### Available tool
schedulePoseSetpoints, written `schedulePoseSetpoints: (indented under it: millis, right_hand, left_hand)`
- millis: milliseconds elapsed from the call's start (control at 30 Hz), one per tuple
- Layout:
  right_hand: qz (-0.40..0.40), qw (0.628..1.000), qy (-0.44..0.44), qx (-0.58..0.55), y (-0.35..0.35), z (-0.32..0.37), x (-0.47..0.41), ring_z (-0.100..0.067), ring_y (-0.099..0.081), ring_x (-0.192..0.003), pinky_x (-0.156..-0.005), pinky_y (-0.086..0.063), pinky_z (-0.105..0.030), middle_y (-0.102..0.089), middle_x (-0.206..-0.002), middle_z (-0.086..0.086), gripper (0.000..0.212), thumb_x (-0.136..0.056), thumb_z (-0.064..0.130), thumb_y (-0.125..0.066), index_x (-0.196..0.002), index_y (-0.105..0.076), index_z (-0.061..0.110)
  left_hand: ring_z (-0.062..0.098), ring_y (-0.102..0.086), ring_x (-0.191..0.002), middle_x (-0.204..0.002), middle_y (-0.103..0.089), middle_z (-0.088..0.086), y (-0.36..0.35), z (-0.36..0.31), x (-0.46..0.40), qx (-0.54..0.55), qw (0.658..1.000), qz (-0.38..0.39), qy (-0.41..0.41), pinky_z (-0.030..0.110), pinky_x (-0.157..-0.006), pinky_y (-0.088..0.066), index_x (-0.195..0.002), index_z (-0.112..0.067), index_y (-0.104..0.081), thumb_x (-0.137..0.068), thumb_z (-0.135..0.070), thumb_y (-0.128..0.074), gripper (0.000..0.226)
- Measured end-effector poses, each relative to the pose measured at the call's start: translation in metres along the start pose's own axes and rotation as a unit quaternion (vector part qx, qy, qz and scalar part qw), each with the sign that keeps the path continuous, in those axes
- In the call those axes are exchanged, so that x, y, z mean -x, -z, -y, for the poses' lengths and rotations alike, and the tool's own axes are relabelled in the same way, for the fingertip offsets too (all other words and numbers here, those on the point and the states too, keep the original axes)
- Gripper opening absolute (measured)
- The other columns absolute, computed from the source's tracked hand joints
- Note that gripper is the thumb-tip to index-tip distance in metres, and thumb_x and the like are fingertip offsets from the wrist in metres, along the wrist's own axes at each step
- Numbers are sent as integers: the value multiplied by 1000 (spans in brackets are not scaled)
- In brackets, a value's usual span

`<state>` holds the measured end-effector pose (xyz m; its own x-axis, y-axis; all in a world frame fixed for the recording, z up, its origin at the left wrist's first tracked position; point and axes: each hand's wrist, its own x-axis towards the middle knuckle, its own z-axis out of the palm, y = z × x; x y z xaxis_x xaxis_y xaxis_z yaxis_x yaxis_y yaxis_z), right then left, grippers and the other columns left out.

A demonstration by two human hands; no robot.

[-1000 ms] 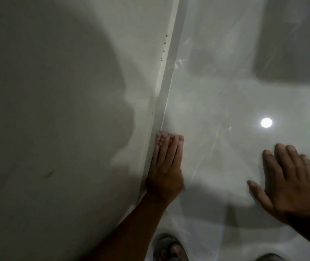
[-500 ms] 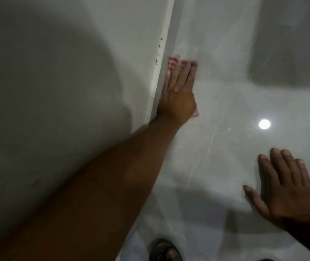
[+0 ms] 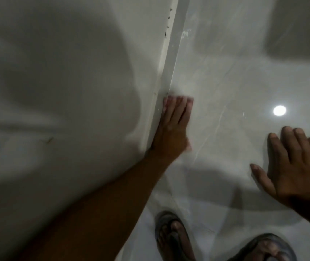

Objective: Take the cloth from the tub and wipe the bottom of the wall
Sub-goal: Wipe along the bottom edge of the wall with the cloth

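Observation:
My left hand lies flat against the white skirting strip at the foot of the wall, pressing a red-and-white cloth under its fingers. Only slivers of the cloth show, at the fingertips and beside the palm. My right hand rests flat on the glossy floor to the right, fingers spread, holding nothing. The tub is out of view.
My two sandalled feet stand on the floor at the bottom edge. A ceiling light reflects as a bright spot on the floor tiles. Small dark specks mark the skirting's top edge farther along.
My left hand first slid the cloth far forward along the skirting, then pulled it back toward me. My right hand stayed planted on the floor.

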<state>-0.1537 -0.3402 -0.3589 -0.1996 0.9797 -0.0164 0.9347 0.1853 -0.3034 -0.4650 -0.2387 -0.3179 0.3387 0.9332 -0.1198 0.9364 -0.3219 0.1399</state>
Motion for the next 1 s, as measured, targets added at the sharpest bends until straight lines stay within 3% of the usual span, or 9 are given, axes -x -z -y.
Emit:
schedulePoseSetpoints:
  millis: [133,267,333,400,500,633,733,867,1000]
  right_hand:
    - [-9,1000,-9,3,-4,-2,-2,-41,-21,-160,-133,-9,-55,-31,-166,-27,90,-89,61,-51,-157,-36,5]
    - [-17,1000,-12,4,-5,0,-1,-40,-20,-161,-133,-11,-55,-32,-167,-27,90,-89,62,-50,-157,-37,5]
    - [-7,1000,-13,2,-4,-1,-2,-38,-16,-162,-133,-10,-55,-31,-167,-27,91,-89,63,-48,-158,-36,5]
    - [-7,1000,-13,7,-4,-1,-2,-36,-14,-163,-133,-10,-55,-31,-167,-27,91,-88,63,-49,-158,-36,5]
    - [-17,1000,-14,10,-4,-1,-3,-35,-13,-163,-133,-11,-55,-32,-167,-27,91,-88,63,-49,-158,-36,6]
    - [-20,1000,-13,21,-5,-3,-2,-35,-14,-163,-133,-10,-54,-32,-167,-27,90,-89,63,-48,-159,-35,8]
    - [-12,1000,-9,21,-3,-3,-2,-38,-17,-162,-134,-7,-53,-31,-167,-26,92,-87,63,-49,-159,-33,8]
    - [-8,1000,-18,21,0,0,-5,-42,-23,-159,-134,-6,-51,-32,-166,-28,91,-88,63,-48,-158,-36,5]
    - [1,1000,-13,21,-1,0,-3,-43,-23,-159,-134,-6,-52,-31,-167,-28,91,-90,64,-45,-158,-36,4]
  left_hand:
    - [43,-20,-155,-164,-34,18,6,7,-104,9,1000,-13,25,58,-130,-9,-155,-5,-34,-57,-24,-90,114]
    - [40,-13,-157,-169,-22,18,-8,-3,-131,-81,991,24,-107,62,-129,-11,-158,-5,-23,-90,-29,-62,82]
    - [40,-14,-157,-168,-23,19,-10,-2,-142,-87,987,20,-132,63,-127,-15,-158,-5,-24,-92,-20,-48,72]
    - [39,-13,-157,-168,-22,19,-2,-3,-161,-95,985,30,-141,63,-127,-15,-159,-6,-22,-88,-26,-60,83]
    - [37,-10,-158,-170,-19,17,8,5,-202,-89,990,25,-104,62,-128,-9,-159,-6,-18,-77,-40,-79,108]
    - [33,-8,-159,-170,-17,15,24,15,-224,-34,999,3,34,47,-130,-1,-160,-6,-14,-81,-35,-76,105]
    - [33,-9,-159,-170,-19,15,23,10,-169,-15,998,-17,63,46,-132,-7,-160,-6,-16,-72,-31,-78,111]
    - [33,-12,-158,-168,-26,14,2,-10,-3,45,995,-41,86,51,-129,-19,-158,-6,-24,-68,-11,-64,98]
    - [32,-25,-156,-164,-35,13,-18,-20,117,4,998,15,60,54,-126,-28,-156,-6,-32,-81,-19,-61,82]
